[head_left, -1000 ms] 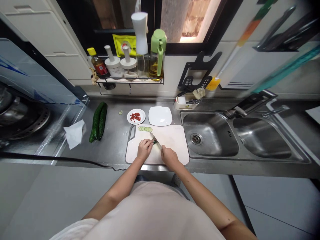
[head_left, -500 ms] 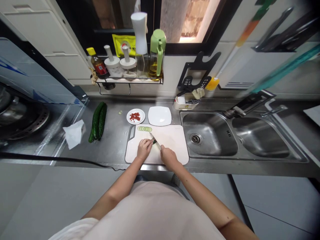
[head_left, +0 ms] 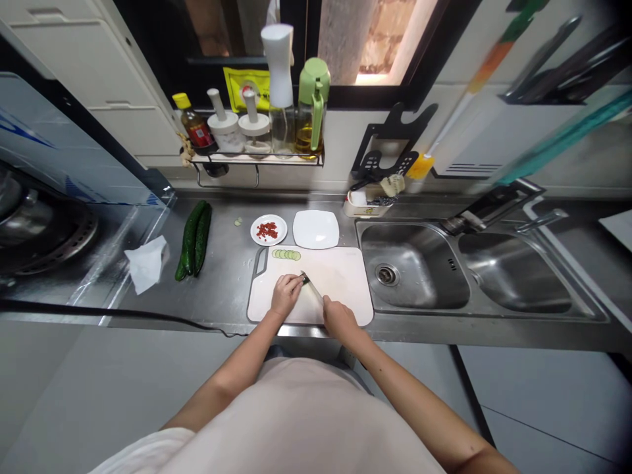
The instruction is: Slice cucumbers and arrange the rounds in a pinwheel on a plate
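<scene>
On the white cutting board [head_left: 345,283], my left hand [head_left: 286,294] is closed on a small dark green piece of cucumber [head_left: 305,280], mostly hidden by the fingers. My right hand [head_left: 340,318] grips a knife [head_left: 314,289] by its handle, its blade slanting up and left against the cucumber piece. A row of thin cucumber slices [head_left: 286,255] lies overlapped near the board's top left. Just beyond the board are a white plate with chopped red bits [head_left: 267,230] and a bare white square plate [head_left: 316,229].
Whole cucumbers [head_left: 194,240] and a crumpled white paper [head_left: 147,264] lie to the left, before the stove [head_left: 44,230]. A double sink [head_left: 419,270] is on the right. Above the counter, a rack [head_left: 257,158] carries seasoning jars and an oil bottle [head_left: 312,108].
My right hand has drawn the knife back, down and to the right, so its tip is now beside the cucumber piece. My left hand stays almost in place.
</scene>
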